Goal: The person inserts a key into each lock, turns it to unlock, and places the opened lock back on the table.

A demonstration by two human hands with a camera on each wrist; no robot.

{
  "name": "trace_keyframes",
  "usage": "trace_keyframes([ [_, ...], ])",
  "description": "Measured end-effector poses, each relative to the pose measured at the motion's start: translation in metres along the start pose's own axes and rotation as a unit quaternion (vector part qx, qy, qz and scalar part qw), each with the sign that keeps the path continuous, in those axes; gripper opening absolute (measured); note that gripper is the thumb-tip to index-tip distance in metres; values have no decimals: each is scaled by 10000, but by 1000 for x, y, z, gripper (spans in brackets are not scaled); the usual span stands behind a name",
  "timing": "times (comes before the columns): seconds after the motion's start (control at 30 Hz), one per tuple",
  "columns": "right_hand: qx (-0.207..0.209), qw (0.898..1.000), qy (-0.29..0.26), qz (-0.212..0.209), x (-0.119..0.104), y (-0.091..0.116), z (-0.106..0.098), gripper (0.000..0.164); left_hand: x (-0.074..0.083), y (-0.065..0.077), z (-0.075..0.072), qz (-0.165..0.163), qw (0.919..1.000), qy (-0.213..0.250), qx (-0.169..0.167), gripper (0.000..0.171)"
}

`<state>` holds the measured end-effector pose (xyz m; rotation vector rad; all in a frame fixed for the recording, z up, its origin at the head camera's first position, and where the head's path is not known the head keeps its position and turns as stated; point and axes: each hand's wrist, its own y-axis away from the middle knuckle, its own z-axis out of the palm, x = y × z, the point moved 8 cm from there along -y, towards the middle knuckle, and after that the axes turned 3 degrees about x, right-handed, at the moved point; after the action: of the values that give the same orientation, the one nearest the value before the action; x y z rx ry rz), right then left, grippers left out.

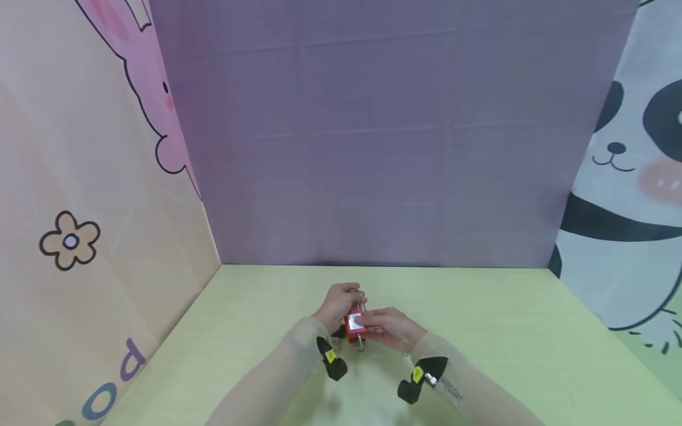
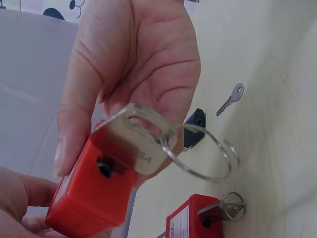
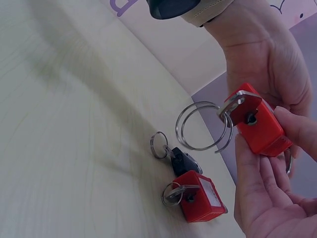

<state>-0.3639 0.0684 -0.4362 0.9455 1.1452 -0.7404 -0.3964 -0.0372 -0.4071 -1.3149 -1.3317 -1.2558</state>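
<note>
Both arms reach fwd over the pale table (image 1: 256, 290), wrists angled in toward each other. L hand (image 1: 339, 303) is up at the shackle end, fingers bent over it, thumb along the side; R hand (image 1: 391, 329) comes in from the other side, thumb on the label face, fingers under. So both grasp the same red padlock (image 2: 99, 196), lifted off the tabletop btwn them, shackle pointing away from the person. Its key (image 2: 138, 144) is in the keyhole w/ a ring on it; stamp ends in what looks like "5A", rest unclear. White label (image 1: 355, 321) on the body, too small to read. Below, a second red padlock (image 3: 193, 207) has its own key in & a label w/ tiny, illegible print; black lock (image 3: 183, 163) right beside. Loose key (image 2: 230, 100) lies nearby. Dark print on R sleeve (image 1: 463, 384), too blurry to read.
</note>
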Motion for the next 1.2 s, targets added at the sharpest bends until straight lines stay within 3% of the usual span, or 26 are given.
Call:
trace_keyframes([
  [0.13, 9, 10000, -14, -5, 0, -1, 0, 49, 5, 1, 1, 196, 9997, 174, -5, 48],
  [0.63, 74, 9998, -188, 31, 1, -2, -3, 56, 7, -1, 4, 260, 9983, 385, -364, 37],
  [1.0, 72, 9999, -49, -79, 0, 0, -6, 56, -3, -3, 2, 134, 9989, 120, -427, 39],
  [1.2, 10, 9999, -57, -118, 0, 1, -5, 52, -8, -2, -4, 149, 9980, 316, -522, 40],
])
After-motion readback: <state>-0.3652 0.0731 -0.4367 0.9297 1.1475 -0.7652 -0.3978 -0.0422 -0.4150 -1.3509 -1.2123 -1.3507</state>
